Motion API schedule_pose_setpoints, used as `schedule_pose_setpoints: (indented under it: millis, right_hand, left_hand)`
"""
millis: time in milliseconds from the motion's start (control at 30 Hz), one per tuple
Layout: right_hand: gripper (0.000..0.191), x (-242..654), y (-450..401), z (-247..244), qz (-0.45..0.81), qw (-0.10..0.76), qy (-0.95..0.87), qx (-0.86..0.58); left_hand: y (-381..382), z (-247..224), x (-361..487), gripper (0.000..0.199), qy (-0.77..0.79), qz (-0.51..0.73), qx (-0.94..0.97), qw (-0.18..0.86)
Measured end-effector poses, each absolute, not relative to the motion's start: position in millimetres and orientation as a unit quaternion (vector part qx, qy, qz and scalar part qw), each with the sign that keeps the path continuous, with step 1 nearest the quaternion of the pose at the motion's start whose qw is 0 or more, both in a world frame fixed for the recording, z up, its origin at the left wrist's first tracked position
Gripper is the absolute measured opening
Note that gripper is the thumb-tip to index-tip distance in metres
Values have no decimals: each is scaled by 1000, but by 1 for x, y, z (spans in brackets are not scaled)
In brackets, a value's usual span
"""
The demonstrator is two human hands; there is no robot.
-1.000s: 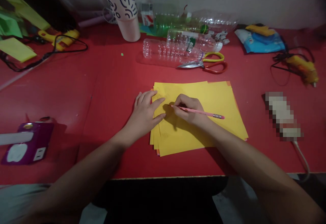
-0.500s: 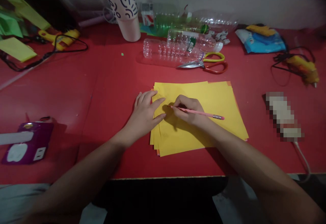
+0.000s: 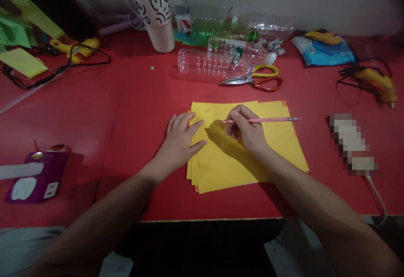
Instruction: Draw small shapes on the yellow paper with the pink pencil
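Note:
A stack of yellow paper sheets (image 3: pixel 227 167) lies on the red table, with orange edges peeking out at its corners. My left hand (image 3: pixel 183 136) rests with fingers spread across the stack's left edge. Over the middle of the top sheet, my right hand (image 3: pixel 248 127) holds a pink pencil (image 3: pixel 273 120). Its eraser end points right and its tip points left, seemingly lifted off the sheet. Faint marks show on the paper near my left fingertips. The hand's shadow falls on the sheet below.
Behind the paper lie scissors (image 3: pixel 252 79) and clear plastic bottles (image 3: pixel 217 60). A white tumbler (image 3: pixel 160 29) stands further back. On the right are a blue packet (image 3: pixel 328 54), a yellow glue gun (image 3: pixel 375 83) and a blurred-out device (image 3: pixel 353 142). A purple package (image 3: pixel 38 176) lies at left.
My right hand has moved up and to the right with the pencil, which is now nearly level across the view. My left hand has stayed in place.

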State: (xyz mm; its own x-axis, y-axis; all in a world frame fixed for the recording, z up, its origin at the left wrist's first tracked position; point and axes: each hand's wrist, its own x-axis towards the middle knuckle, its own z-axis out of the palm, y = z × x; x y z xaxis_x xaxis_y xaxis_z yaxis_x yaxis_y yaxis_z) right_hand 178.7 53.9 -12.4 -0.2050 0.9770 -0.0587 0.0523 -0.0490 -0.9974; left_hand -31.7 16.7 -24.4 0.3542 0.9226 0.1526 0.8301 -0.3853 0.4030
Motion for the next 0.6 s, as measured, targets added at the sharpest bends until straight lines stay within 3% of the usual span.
schedule_pose_setpoints:
  millis: [367, 600]
  right_hand:
    - [6, 185, 43, -2, 517, 344, -648, -441]
    - [12, 179, 40, -5, 467, 325, -706, -422]
  left_hand:
    - [18, -19, -33, 62, 531, 142, 819, 162]
    - [16, -19, -31, 53, 523, 149, 820, 181]
